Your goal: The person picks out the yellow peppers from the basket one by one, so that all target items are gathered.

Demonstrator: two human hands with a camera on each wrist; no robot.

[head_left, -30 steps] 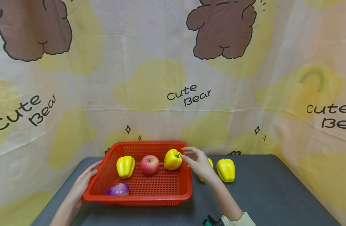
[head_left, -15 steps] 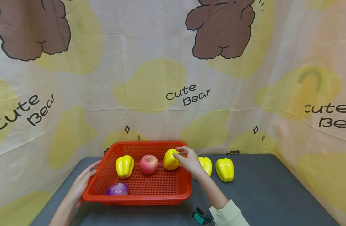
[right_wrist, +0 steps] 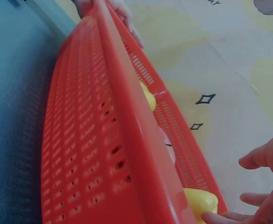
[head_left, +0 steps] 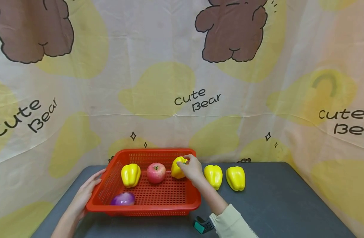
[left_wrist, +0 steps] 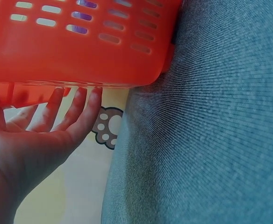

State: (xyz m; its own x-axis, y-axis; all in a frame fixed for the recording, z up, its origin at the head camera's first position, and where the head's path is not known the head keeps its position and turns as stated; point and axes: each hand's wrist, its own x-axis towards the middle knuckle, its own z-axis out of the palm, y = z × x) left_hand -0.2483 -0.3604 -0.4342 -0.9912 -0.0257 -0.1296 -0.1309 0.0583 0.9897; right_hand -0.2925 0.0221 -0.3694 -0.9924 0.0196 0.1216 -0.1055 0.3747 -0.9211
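The red basket (head_left: 146,209), loaded with an apple (head_left: 156,173), purple vegetable (head_left: 123,199) and two yellow bell peppers (head_left: 130,175), is touched by the left hand (head_left: 86,191), its far-right pepper (head_left: 175,170) by the right hand (head_left: 193,170); both grips are loosely spread.

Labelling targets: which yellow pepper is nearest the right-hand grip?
The pepper inside the red basket, right of the apple; the right-hand grip partly hides it. Another sits left of the apple, two outside.

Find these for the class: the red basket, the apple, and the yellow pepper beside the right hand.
Red basket (head_left: 146,208): head view, middle of its front rim.
Apple (head_left: 156,174): head view, middle of its body.
Yellow pepper (head_left: 175,171): head view, its side facing the apple.
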